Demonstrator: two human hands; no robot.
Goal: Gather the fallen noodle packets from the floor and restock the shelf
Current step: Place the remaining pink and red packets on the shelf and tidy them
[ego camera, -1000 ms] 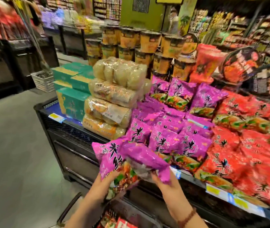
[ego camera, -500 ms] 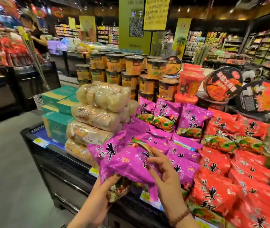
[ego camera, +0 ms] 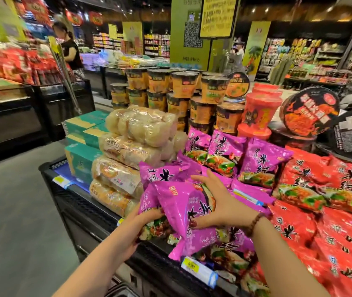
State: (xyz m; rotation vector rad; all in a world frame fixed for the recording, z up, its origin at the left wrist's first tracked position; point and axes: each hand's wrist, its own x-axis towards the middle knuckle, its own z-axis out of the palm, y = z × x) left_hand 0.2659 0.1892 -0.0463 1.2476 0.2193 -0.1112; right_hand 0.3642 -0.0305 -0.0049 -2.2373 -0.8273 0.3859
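The black display shelf (ego camera: 78,187) fills the right half of the view. Its sloping top is stacked with red noodle packets (ego camera: 325,185) on the right, purple noodle packets (ego camera: 258,161) in the middle and clear-wrapped noodle bundles (ego camera: 136,133) on the left. A second ago the person's hands carried their load low, in front of the shelf's front edge. Since then the view has closed in and the load has come up over that edge. The held packets (ego camera: 181,209), two or three purple ones overlapping, now lie against the front of the purple stock. Their lower ends hang past the rim above the yellow price tag (ego camera: 190,267). The left hand (ego camera: 140,224) keeps its grip closed round the lower left end of the bundle, fingers curled over the wrappers. The right hand (ego camera: 222,202), which was cupped underneath a second ago, has slid on top. Its grip is wide open, fingers splayed and palm pressing the top packet down towards the pile. The gathering for this load looks done and the restocking step nearly finished. What likely remains is to push the packets further back so they do not slide off, then let go. Whether more lie on the floor (ego camera: 14,221) does not show.
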